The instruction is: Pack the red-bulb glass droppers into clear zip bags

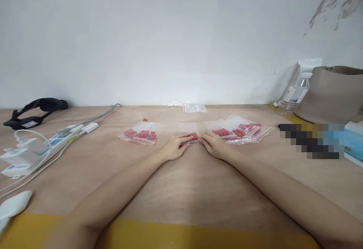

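A small clear zip bag with red pieces at its near end lies flat on the wooden table in the middle. My left hand pinches its near left corner with curled fingers. My right hand grips its near right corner in the same way. To the left lies a small pile of filled bags holding red pieces. A larger pile of filled bags rests just right of my right hand. An empty clear bag sits at the back by the wall.
A white power strip with plugs and cables lies at the left, a black strap behind it. At the right stand a plastic water bottle, a beige bag and a blue box. A white object lies near left.
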Tool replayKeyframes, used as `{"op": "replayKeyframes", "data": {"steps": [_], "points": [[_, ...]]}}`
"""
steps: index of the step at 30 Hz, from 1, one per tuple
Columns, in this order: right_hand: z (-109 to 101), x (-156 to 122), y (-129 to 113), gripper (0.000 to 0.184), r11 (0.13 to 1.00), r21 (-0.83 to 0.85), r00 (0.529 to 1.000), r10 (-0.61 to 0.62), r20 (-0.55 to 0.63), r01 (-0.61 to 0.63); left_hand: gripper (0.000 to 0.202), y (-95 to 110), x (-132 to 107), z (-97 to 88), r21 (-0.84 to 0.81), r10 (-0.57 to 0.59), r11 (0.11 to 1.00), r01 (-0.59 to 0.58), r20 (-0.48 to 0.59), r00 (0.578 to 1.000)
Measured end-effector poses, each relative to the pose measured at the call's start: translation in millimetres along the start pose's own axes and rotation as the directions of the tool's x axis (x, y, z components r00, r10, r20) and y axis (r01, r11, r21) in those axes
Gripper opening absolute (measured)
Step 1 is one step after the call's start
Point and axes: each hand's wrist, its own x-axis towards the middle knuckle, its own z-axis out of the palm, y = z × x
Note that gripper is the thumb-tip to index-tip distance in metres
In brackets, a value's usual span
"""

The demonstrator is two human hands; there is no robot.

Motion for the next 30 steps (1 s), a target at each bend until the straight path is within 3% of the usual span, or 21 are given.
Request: {"op": "replayKeyframes", "data": {"steps": [3, 9, 14, 21, 25, 30], "points": [[0.1, -3.5, 1.1, 0.020, 0.997, 0.080, 1.000, -0.013, -0.011, 0.014, 0.032, -0.5, 1.6, 1.6, -0.018, -0.021, 1.000, 0.021, -0.011, 1.000], [1.5, -0.5, 2.2, 0.019, 0.977, -0.200, 0.995, -0.088, -0.051, 0.076, 0.035, -1.8, -0.1, -5.4, 0.013, -0.014, 1.000, 0.013, 0.054, 0.998], [0.6, 0.1, 3.0, 0.022, 0.937, -0.328, 0.989, -0.144, -0.046, 0.121, 0.045, -5.1, -4.5, -9.4, 0.134, -0.060, 0.990, 0.047, 0.089, 0.994], [1.4, -0.5, 1.1, 0.026, 0.886, -0.437, 0.980, -0.196, -0.045, 0.157, 0.029, -3.0, -3.0, -10.2, 0.342, 0.118, 0.936, -0.088, -0.070, 0.990], [0.9, -0.6, -0.9, 0.026, 0.889, -0.435, 0.980, -0.188, -0.063, 0.143, 0.025, -7.6, -3.5, -13.0, 0.416, 0.237, 0.887, -0.200, -0.037, 0.971], [0.0, -1.0, 0.5, 0.023, 0.909, -0.384, 0.977, -0.200, -0.067, 0.160, 0.026, -16.1, -7.0, -11.7, 0.387, 0.221, 0.903, -0.184, -0.051, 0.974]]}}
